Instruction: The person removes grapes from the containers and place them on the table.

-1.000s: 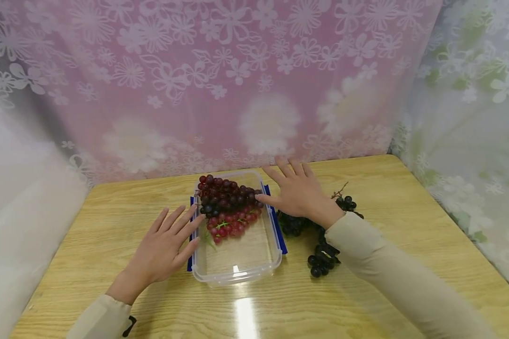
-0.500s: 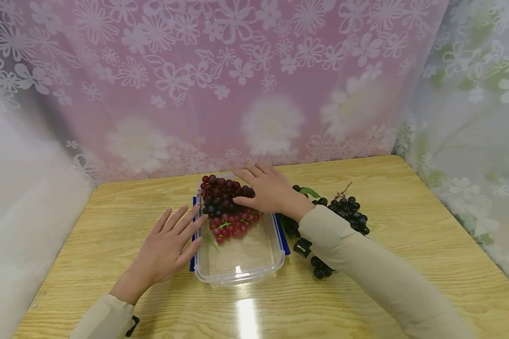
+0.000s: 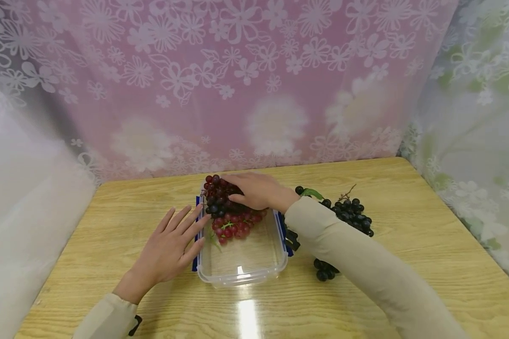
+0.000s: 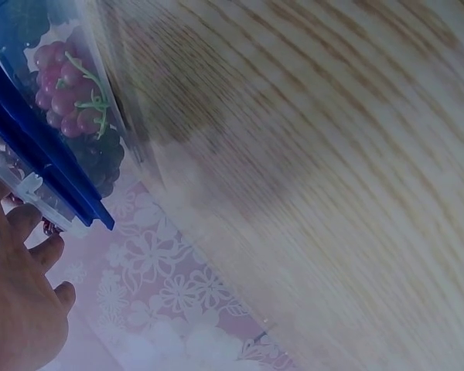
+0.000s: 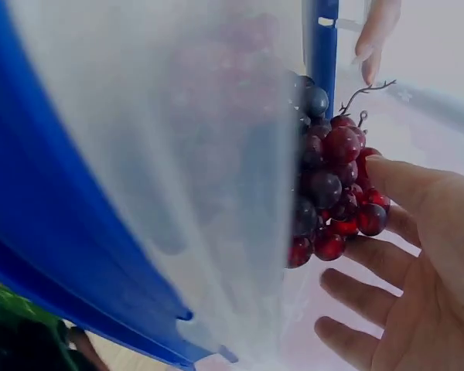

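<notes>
A clear plastic box with blue side clips stands mid-table. A bunch of red and dark grapes lies at its far end. My right hand lies on top of the bunch's dark part. In the right wrist view its fingers are spread and nearly straight beside the grapes, with the thumb touching them. My left hand lies flat on the table, fingertips against the box's left wall. The left wrist view shows that hand by a blue clip and red grapes.
A bunch of black grapes with a green leaf lies on the wooden table right of the box, partly hidden by my right sleeve. Flowered curtains close off the back and both sides.
My right hand moved left from the box's right edge onto the grapes inside and lowered onto them. The black grapes on the table came into fuller view. The left hand stayed put.
</notes>
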`<act>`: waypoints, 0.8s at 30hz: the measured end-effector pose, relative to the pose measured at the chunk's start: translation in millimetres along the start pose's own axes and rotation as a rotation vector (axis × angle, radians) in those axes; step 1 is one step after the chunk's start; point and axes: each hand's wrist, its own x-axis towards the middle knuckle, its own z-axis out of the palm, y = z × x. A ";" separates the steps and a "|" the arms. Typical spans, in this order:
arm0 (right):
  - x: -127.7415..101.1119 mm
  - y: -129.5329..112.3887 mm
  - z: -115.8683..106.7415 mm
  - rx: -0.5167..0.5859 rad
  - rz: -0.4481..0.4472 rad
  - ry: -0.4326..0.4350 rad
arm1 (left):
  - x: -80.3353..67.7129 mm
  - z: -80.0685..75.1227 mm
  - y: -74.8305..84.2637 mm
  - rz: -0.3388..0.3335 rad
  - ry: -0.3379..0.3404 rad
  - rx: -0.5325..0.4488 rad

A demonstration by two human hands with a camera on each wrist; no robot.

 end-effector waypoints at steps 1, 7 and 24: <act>2.0 -0.6 -0.8 0.003 -0.003 -0.009 | 0.0 -0.4 -0.1 -0.001 -0.001 0.000; 17.6 -5.5 -4.7 -0.028 0.013 -0.020 | 0.3 -0.7 0.6 -0.001 -0.014 0.008; 28.0 -10.6 -5.1 -0.092 0.005 0.126 | -0.7 0.1 -0.2 -0.018 -0.013 -0.001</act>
